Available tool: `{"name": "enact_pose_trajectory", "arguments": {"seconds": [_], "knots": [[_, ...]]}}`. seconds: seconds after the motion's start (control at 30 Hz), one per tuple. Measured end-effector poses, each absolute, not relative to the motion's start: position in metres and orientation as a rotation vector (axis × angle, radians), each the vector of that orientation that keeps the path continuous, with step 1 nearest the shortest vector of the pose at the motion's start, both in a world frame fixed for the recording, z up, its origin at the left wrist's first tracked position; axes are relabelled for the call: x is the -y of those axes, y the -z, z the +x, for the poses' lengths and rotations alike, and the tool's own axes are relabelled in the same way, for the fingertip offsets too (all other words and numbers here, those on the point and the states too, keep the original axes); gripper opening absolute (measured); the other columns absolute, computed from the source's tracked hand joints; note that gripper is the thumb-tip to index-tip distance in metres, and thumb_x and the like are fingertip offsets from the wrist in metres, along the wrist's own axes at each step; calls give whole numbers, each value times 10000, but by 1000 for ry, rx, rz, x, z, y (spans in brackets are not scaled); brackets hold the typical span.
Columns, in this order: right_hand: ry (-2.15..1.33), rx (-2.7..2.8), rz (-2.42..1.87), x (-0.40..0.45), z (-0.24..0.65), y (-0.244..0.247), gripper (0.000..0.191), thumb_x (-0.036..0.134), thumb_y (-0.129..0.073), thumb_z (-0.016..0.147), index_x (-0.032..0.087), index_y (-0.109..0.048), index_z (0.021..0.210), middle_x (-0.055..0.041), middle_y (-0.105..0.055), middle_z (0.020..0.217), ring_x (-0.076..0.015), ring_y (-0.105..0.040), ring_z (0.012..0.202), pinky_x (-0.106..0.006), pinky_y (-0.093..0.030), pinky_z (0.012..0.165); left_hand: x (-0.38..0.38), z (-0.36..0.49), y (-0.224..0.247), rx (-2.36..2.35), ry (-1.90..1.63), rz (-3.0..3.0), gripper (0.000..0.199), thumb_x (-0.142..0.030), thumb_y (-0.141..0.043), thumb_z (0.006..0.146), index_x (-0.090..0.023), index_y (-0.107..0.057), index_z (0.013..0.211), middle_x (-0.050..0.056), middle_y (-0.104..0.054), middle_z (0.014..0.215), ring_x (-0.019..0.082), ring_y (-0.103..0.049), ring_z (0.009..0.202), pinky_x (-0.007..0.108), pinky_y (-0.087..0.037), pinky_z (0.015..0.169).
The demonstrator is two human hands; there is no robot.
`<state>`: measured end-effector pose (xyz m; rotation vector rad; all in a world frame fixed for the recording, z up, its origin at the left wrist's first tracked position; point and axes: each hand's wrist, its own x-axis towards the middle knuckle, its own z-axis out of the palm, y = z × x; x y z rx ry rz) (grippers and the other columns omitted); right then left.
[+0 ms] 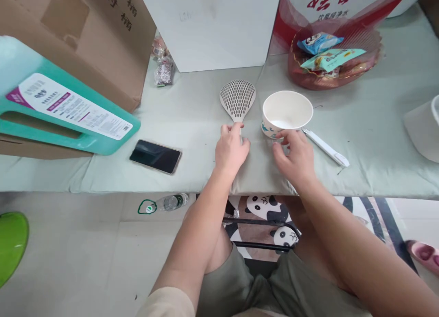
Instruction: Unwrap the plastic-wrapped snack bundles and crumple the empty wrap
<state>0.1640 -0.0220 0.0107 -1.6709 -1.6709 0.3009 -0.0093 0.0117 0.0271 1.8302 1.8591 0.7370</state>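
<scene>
A grey slotted skimmer lies on the cloth-covered table with its perforated head pointing away from me. My left hand is wrapped round its handle, most of which the hand hides. To the right stands a white paper bowl with a blue pattern on its side. My right hand is at the near side of the bowl, fingers curled but thumb and forefinger apart, with nothing seen in it. Just right of that hand lies a white-handled tool, its far end close to the bowl.
On the left are a black phone, a teal jug and a cardboard box. A white board stands behind the skimmer. A red basket of snack packets sits back right, a white container far right.
</scene>
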Motion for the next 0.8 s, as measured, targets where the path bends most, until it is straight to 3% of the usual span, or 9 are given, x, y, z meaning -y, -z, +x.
{"name": "enact_pose_trajectory", "arguments": {"seconds": [0.13, 0.23, 0.37, 0.47, 0.53, 0.57, 0.7, 0.8], "knots": [[-286, 1708, -1763, -7, 167, -12, 266, 300, -578, 833, 212, -693, 1056, -135, -662, 1057, -296, -653, 1013, -461, -535, 904, -6, -14, -45, -1814, -674, 1751, 365, -203, -605, 915, -237, -631, 1278, 124, -581, 1259, 204, -634, 805, 425, -537, 870], [-337, 1786, -1858, -39, 167, -18, 410, 282, -604, 820, 179, -699, 1205, -181, -654, 1174, -335, -629, 1162, -501, -511, 1002, -11, -23, -47, -1664, -809, 1653, 397, -201, -636, 904, -233, -596, 1298, 118, -595, 1251, 195, -635, 856, 413, -528, 929], [-445, 1918, -1992, -83, 159, -38, 605, 290, -597, 858, 114, -604, 1437, -255, -574, 1407, -367, -547, 1366, -509, -413, 1138, -24, -43, -48, -1387, -1025, 1401, 691, -223, -768, 831, -307, -427, 1426, 98, -613, 1347, 238, -642, 1126, 408, -503, 1021], [-618, 1897, -2046, -102, 154, -51, 777, 354, -580, 908, 78, -376, 1604, -292, -522, 1508, -386, -489, 1449, -528, -374, 1168, -31, -60, -52, -1290, -1161, 1214, 751, -279, -802, 824, -312, -381, 1444, 108, -598, 1429, 276, -561, 1358, 436, -440, 1126], [-747, 1889, -2076, -103, 151, -56, 770, 375, -561, 923, 66, -361, 1600, -293, -551, 1496, -405, -503, 1444, -561, -377, 1168, -33, -71, -54, -1292, -1252, 1016, 693, -350, -802, 836, -300, -418, 1411, 121, -554, 1502, 290, -493, 1453, 445, -416, 1164], [-752, 1906, -2095, -100, 148, -57, 711, 384, -541, 928, 69, -435, 1557, -287, -585, 1466, -418, -525, 1425, -583, -377, 1168, -35, -76, -55, -1305, -1289, 900, 645, -384, -797, 842, -287, -452, 1379, 127, -532, 1531, 296, -467, 1483, 446, -410, 1175], [-388, 2080, -1812, -88, 115, -59, 512, 390, -530, 895, 171, -648, 1342, -213, -668, 1381, -404, -575, 1378, -599, -415, 1152, -42, -100, -61, -1261, -1361, 436, 376, -389, -675, 918, -216, -572, 1237, 129, -528, 1557, 270, -444, 1518, 395, -386, 1214], [-379, 2235, -1442, -99, 56, -56, 465, 363, -535, 877, 165, -674, 1275, -194, -694, 1300, -370, -643, 1273, -559, -501, 1072, -48, -119, -67, -1102, -1436, 139, 419, -371, -521, 971, -204, -545, 1355, 98, -469, 1626, 214, -428, 1536, 336, -379, 1218]]}}
